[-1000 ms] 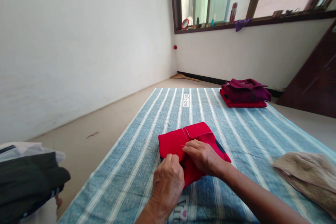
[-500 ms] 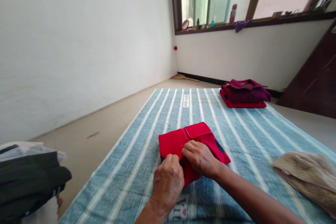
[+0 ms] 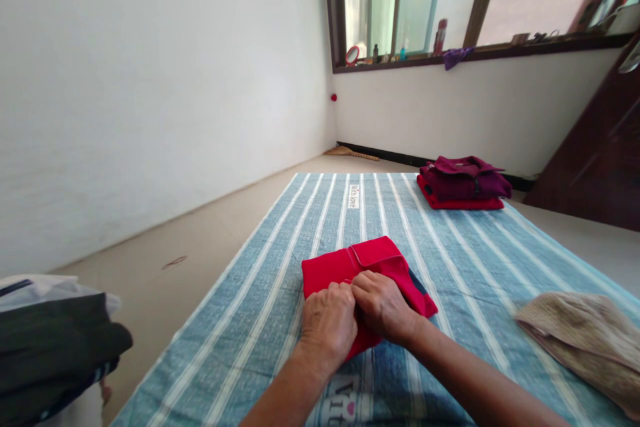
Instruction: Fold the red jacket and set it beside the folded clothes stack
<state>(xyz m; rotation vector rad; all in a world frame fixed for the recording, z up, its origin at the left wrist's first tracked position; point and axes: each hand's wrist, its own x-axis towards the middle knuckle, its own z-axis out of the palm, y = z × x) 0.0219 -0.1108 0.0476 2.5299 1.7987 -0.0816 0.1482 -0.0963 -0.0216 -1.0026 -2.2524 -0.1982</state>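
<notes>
A red folded garment (image 3: 327, 269) with a dark navy patch on its right side lies on the striped blue cloth (image 3: 270, 280) in front of me. My left hand (image 3: 330, 320) is closed on the garment's near part, knuckles up. Right beside it, my right hand (image 3: 383, 303) is closed too, its fingers pinching the red fabric near the middle. The two hands touch or nearly touch. My fingertips are hidden behind the knuckles, and the hands cover much of the garment's near half.
Folded maroon and red clothes (image 3: 463, 180) are stacked at the far right corner of the cloth. A beige knitted item (image 3: 583, 333) lies at right. Dark and white clothes (image 3: 60, 347) are at lower left. Bottles and a mirror (image 3: 353, 55) stand on the windowsill.
My left hand has moved a little up and right, closer to my right hand. The right hand has shifted slightly right and down. The garment stays almost in place.
</notes>
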